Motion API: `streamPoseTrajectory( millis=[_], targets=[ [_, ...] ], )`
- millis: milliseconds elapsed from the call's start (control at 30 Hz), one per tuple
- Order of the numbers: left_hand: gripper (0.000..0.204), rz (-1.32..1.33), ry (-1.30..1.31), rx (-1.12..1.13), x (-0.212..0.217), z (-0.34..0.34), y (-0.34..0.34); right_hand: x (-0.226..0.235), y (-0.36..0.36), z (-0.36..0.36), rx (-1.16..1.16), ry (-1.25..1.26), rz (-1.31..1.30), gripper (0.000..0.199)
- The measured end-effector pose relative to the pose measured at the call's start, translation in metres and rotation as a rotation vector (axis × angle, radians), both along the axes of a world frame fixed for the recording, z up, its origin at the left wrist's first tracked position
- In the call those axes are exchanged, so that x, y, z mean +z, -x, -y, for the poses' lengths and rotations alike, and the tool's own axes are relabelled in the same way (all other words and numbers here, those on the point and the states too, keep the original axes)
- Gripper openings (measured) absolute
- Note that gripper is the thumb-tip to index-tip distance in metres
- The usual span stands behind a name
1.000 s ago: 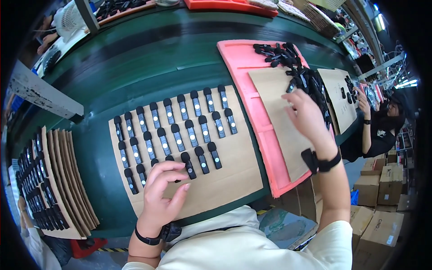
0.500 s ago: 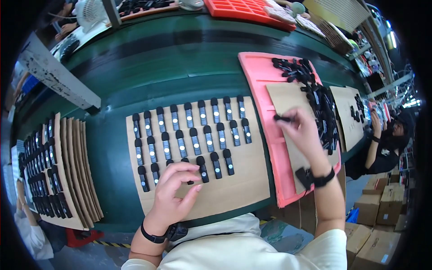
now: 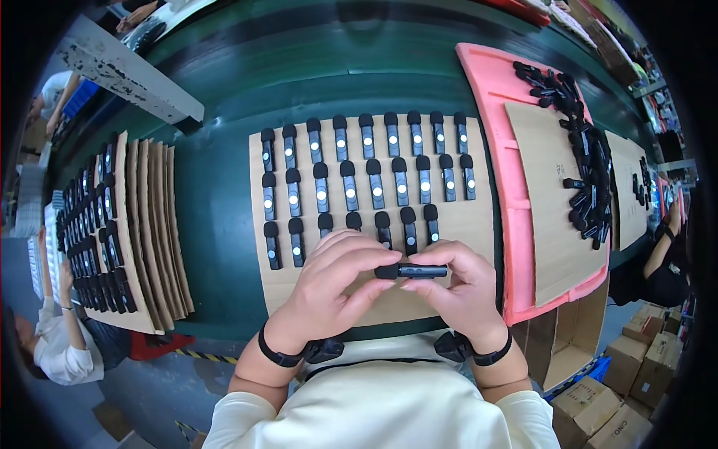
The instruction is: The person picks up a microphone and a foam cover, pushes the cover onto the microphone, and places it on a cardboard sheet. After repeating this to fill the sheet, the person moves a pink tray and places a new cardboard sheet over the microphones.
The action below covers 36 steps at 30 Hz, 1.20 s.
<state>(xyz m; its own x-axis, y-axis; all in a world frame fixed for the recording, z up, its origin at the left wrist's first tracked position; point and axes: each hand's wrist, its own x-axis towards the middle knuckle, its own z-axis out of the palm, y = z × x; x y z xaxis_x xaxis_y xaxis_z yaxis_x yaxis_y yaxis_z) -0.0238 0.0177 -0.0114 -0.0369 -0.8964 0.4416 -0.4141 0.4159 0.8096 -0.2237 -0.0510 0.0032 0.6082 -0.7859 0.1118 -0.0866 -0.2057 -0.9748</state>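
Observation:
Both of my hands hold one small black clip-on microphone (image 3: 422, 271) with a foam tip, level in front of my chest. My left hand (image 3: 329, 280) pinches the foam end between thumb and fingers. At the other end, the body is gripped by my right hand (image 3: 464, 288). Just beyond my hands lies a cardboard sheet (image 3: 464, 224) bearing rows of similar microphones (image 3: 372, 183), foam tips pointing away from me, most with a pale round dot on the body. My left fingers hide part of the nearest row.
Right of the sheet, a pink tray (image 3: 516, 247) holds cardboard and a heap of black microphones (image 3: 587, 179). Stacked cardboard sheets (image 3: 161, 232) with more microphones stand at left. A grey metal post (image 3: 131, 75) rises at far left. People work on both sides; cartons (image 3: 624, 359) sit lower right.
My right hand has come from over the pink tray to my front, bringing a microphone. My left hand has moved right and now pinches its foam end. The view has shifted too.

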Motion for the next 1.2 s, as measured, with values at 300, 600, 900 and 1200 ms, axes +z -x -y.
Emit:
streamPoseTrajectory(
  millis=[300, 600, 900, 1200],
  targets=[
    [0.032, -0.128, -0.155, 0.012, 0.002, -0.0058, 0.0055, -0.0062, -0.0038, 0.0067, 0.062, 0.284, 0.033, 0.031],
    [0.03, -0.084, -0.048, 0.027, 0.0025, -0.0014, 0.0039, 0.0005, -0.0029, 0.0074, 0.047, 0.409, -0.042, 0.034],
    [0.03, -0.037, 0.009, 0.032, -0.0004, -0.0006, 0.004, -0.0011, -0.0034, 0.0066, 0.041, 0.48, -0.06, 0.033],
    [0.029, -0.008, 0.033, 0.031, -0.0024, -0.0007, 0.0027, -0.0019, -0.0037, 0.006, 0.024, 0.51, -0.056, 0.033]
  ],
)
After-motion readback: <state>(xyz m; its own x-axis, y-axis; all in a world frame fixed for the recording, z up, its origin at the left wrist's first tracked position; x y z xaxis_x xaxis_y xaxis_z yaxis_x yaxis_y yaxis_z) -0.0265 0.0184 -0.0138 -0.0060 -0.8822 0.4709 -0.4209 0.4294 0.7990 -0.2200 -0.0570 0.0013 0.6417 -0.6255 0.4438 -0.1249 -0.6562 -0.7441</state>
